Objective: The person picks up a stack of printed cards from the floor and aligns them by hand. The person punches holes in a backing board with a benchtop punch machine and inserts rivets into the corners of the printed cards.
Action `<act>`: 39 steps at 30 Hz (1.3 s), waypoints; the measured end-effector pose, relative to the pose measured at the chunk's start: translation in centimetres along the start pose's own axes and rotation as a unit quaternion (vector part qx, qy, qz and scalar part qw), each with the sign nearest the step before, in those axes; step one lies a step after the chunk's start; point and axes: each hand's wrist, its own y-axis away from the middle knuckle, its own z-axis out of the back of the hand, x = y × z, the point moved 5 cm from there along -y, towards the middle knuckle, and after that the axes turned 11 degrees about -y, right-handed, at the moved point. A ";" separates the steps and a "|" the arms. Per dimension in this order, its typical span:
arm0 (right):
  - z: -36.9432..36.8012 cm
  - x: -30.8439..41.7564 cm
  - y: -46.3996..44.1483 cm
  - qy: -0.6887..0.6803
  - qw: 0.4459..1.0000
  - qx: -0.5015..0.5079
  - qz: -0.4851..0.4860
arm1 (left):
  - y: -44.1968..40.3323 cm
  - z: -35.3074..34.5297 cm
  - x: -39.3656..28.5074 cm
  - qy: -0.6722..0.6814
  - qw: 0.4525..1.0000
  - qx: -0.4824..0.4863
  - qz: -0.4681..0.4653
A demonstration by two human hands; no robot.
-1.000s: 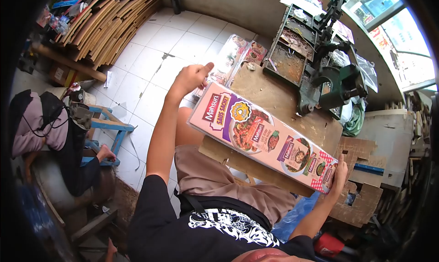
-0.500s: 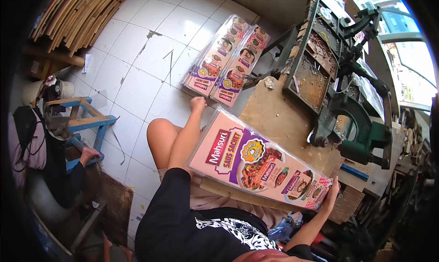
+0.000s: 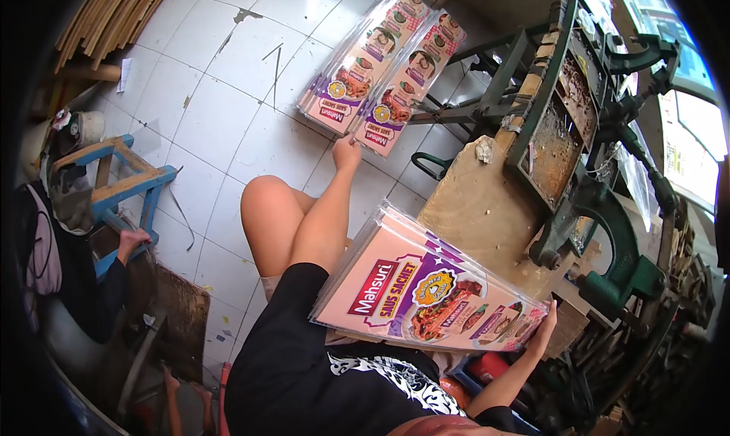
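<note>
A stack of pink printed panels (image 3: 426, 299), marked "Mahsuri Saus Sachet", lies slanted across my lap, its sheets slightly fanned at the upper edge. My right hand (image 3: 540, 331) is closed around the stack's right end. Two more piles of the same panels, a left pile (image 3: 353, 82) and a right pile (image 3: 403, 93), lie side by side on the floor. My left hand (image 3: 347, 153) reaches to their near corners, fingers drawn together at a panel's corner. Which pile the fingertips grip is too small to tell.
A wooden board (image 3: 456, 200) adjoins my lap, beside a green metal press (image 3: 620, 284) and a debris-filled tray (image 3: 544, 143). On the left stand a blue stool (image 3: 144, 181) and another person's hand (image 3: 133, 242). Wooden strips (image 3: 114, 17) lean at the back left.
My left hand has moved up and right to the floor piles' near corners. The lap panels have spread into a fan, with my right hand still at their end. The view has shifted.
</note>
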 end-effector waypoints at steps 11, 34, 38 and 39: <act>-0.5 0.5 1.0 0.007 1.000 -0.007 0.000 | -0.7 -0.7 0.4 0.081 0.994 -0.052 0.060; 0.0 0.5 -0.5 0.070 0.989 0.044 0.122 | 5.7 25.6 -16.1 0.368 0.917 -0.076 -0.130; 0.0 -0.1 -1.4 0.043 0.987 0.070 0.140 | 11.2 34.4 -15.4 0.420 0.879 -0.119 -0.192; -0.4 0.4 -0.7 0.018 0.987 0.097 0.124 | 12.2 36.4 -14.9 0.404 0.879 -0.142 -0.210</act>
